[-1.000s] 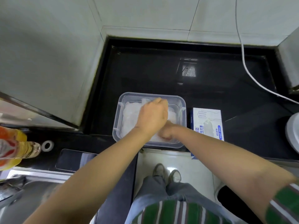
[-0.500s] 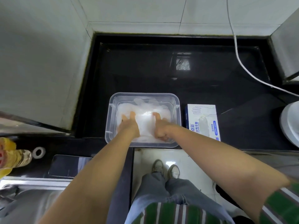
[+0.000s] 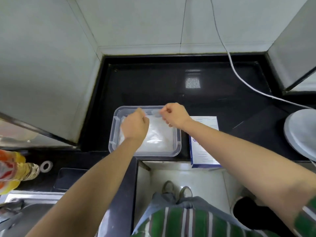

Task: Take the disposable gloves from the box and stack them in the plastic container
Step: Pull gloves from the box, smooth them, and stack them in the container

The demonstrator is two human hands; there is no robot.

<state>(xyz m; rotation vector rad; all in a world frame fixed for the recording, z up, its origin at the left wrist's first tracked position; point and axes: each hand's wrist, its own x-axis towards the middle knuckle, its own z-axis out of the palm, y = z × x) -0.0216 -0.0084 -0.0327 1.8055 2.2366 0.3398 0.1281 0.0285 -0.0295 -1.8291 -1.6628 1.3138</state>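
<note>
Your left hand [image 3: 135, 125] and right hand [image 3: 174, 115] each pinch the far edge of a clear glove [image 3: 154, 114] above the container [image 3: 111, 142], where the stack of gloves [image 3: 159, 137] lies. The box [image 3: 203, 156] sits just right of it, on the counter [image 3: 153, 86].

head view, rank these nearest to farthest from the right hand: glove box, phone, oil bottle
From the right hand, which pinches a glove:
1. glove box, just to its right on the counter
2. phone, near left on the counter
3. oil bottle, at the far left edge
</note>
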